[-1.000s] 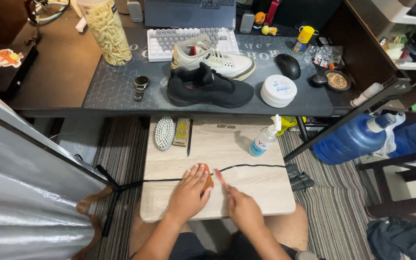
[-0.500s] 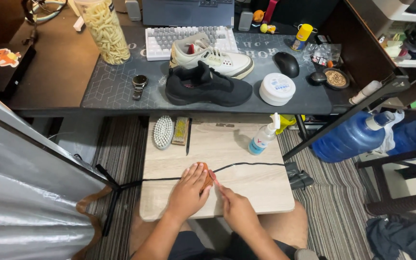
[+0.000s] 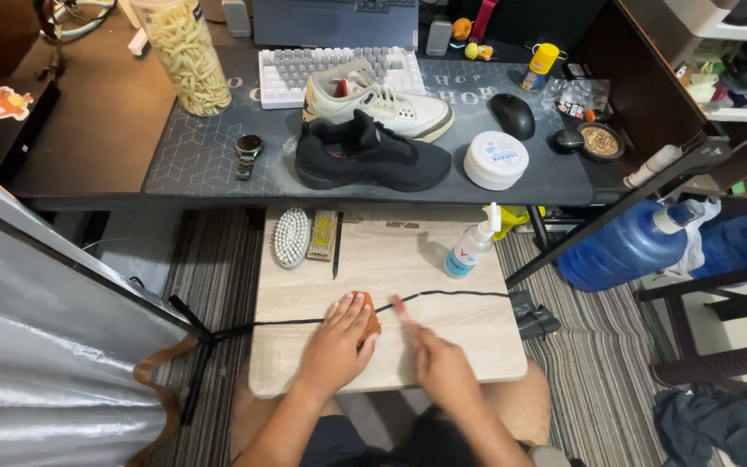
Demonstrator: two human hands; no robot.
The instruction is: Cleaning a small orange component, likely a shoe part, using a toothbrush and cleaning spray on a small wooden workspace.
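Note:
My left hand [image 3: 339, 342] rests on a small brown brush [image 3: 369, 322] and presses it onto a long black shoelace [image 3: 460, 295] that lies stretched across a light wooden lap board [image 3: 391, 259]. Just to its right, my right hand [image 3: 436, 361] hovers over the board with a finger pointing at the lace; it is blurred and holds nothing that I can see. A black sneaker [image 3: 369, 156] and a white sneaker [image 3: 378, 99] lie on the dark desk mat [image 3: 201, 156] beyond the board.
On the board's far edge lie a white oval brush [image 3: 291, 237], a small wooden brush [image 3: 323, 235] and a spray bottle [image 3: 470, 249]. The desk holds a keyboard [image 3: 304, 69], mouse [image 3: 512, 114], round white tub [image 3: 495, 159], wristwatch [image 3: 247, 154] and snack jar [image 3: 181, 54]. A blue water jug [image 3: 624, 246] stands right.
My left hand with the brush has slid slightly along the lace. My right hand has moved a little right and lifted, now blurred.

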